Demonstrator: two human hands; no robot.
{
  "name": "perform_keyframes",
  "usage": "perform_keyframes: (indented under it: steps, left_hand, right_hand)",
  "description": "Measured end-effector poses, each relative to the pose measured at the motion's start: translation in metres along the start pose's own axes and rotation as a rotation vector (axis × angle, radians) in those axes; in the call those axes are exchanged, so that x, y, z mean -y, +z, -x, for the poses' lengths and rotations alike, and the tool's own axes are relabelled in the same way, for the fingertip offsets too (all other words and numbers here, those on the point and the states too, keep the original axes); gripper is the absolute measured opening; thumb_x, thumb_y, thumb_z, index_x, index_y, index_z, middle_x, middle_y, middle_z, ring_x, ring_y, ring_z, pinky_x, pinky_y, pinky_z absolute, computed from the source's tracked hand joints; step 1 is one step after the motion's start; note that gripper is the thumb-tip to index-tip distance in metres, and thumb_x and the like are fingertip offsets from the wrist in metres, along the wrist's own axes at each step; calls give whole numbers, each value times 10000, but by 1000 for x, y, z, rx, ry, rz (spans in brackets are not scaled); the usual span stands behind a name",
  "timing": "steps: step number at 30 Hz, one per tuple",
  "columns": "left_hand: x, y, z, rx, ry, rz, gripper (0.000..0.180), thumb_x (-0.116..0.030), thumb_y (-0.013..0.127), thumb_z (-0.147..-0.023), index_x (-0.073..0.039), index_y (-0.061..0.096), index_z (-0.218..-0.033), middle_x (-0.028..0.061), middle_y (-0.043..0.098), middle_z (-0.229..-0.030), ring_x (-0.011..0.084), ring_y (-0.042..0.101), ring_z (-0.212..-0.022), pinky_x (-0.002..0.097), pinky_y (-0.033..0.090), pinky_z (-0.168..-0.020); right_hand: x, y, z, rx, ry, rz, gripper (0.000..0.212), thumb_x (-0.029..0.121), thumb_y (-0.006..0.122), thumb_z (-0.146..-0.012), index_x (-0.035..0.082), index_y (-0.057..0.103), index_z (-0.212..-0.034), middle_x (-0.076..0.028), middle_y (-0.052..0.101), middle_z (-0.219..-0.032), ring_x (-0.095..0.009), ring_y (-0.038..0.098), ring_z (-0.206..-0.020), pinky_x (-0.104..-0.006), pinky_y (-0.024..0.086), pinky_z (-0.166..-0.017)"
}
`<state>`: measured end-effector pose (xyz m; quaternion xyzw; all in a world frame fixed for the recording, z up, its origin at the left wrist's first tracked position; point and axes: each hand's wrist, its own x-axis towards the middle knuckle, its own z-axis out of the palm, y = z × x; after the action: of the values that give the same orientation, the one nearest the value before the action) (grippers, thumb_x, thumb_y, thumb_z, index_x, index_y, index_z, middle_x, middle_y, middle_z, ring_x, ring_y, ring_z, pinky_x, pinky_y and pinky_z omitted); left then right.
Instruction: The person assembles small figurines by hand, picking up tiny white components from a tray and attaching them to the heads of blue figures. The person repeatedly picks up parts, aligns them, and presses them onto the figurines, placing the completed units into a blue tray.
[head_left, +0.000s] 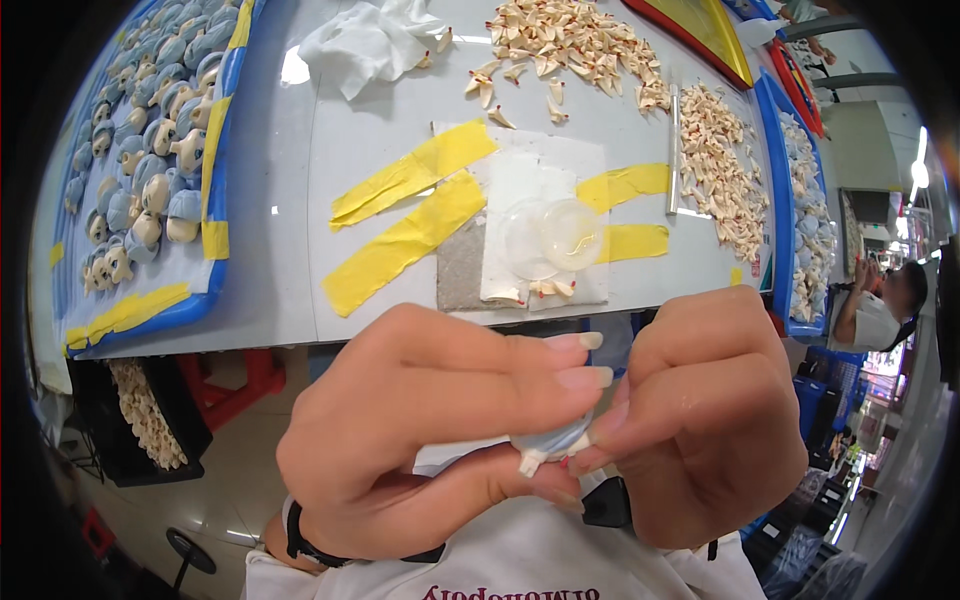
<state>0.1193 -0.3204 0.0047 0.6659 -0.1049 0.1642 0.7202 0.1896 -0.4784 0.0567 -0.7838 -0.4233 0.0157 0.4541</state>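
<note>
Close to my body, in front of the table edge, my left hand (400, 430) pinches a small blue and cream figurine part (553, 440) between thumb and fingers. My right hand (710, 420) is closed at its right side. The fingertips press a tiny cream piece with a red tip (566, 462) against the part; most of that piece is hidden. On the table ahead lies a taped-down mat (585, 155) with a round, clear shallow dish (572, 238) on it. A few red-tipped cream pieces (553, 290) rest by its near edge.
A blue tray (222, 150) of blue and cream parts stands at left. Heaps of red-tipped pieces (580, 45) lie at the back and right (720, 170), beside a metal bar (673, 150). Another blue tray (780, 200) is far right. A black bin (190, 420) and red stool (235, 385) are below.
</note>
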Motion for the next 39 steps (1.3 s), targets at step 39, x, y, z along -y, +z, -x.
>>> perform_keyframes:
  steps: [39]
  left_hand:
    - [-8,-18,4,-174,-158,-10,356,-154,715,-708,4,524,-964,160,483,-970,202,590,-707,243,497,-572]
  right_hand:
    - [-101,-68,-95,-73,166,228,149,97,606,-773,-21,623,-863,-27,625,-752,-68,571,-702,-194,431,-651]
